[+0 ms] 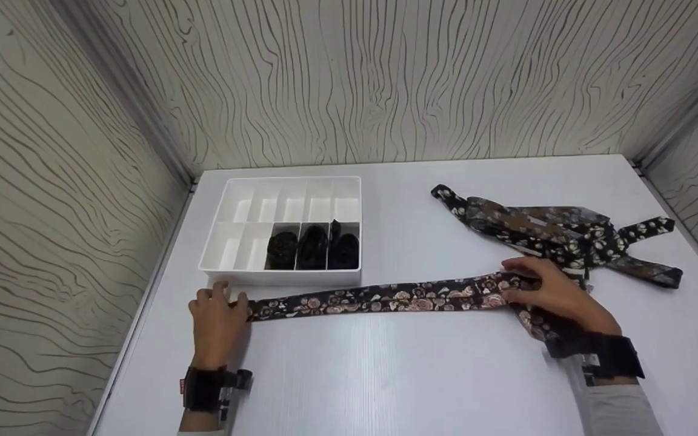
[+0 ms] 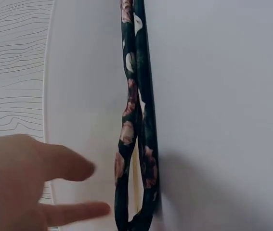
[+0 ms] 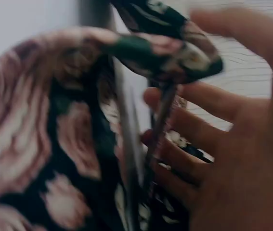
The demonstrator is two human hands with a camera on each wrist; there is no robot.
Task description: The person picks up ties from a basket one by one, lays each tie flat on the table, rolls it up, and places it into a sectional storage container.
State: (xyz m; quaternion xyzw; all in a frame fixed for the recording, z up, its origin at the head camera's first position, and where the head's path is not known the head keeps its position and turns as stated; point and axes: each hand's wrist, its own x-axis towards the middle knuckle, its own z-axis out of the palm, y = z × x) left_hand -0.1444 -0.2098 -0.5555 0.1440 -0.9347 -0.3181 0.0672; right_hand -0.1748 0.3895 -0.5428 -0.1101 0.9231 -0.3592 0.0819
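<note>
A dark floral necktie (image 1: 385, 298) with pink roses stretches across the table in front of the tray. My left hand (image 1: 219, 321) is at its left end. In the left wrist view, that hand's straight, parted fingers (image 2: 73, 211) lie beside the narrow looped end of the tie (image 2: 126, 130), with a small gap. My right hand (image 1: 558, 297) holds the tie near its other end, where the cloth bends toward me. In the right wrist view, a fold of the tie (image 3: 175, 60) lies between thumb and fingers (image 3: 189, 125); this view is blurred.
A white compartment tray (image 1: 282, 277) stands behind the tie. Rolled dark ties (image 1: 312, 247) fill three of its front compartments. Several patterned ties (image 1: 537, 227) lie heaped at the back right, close to my right hand. Wood-grain panels (image 1: 373, 85) border the table.
</note>
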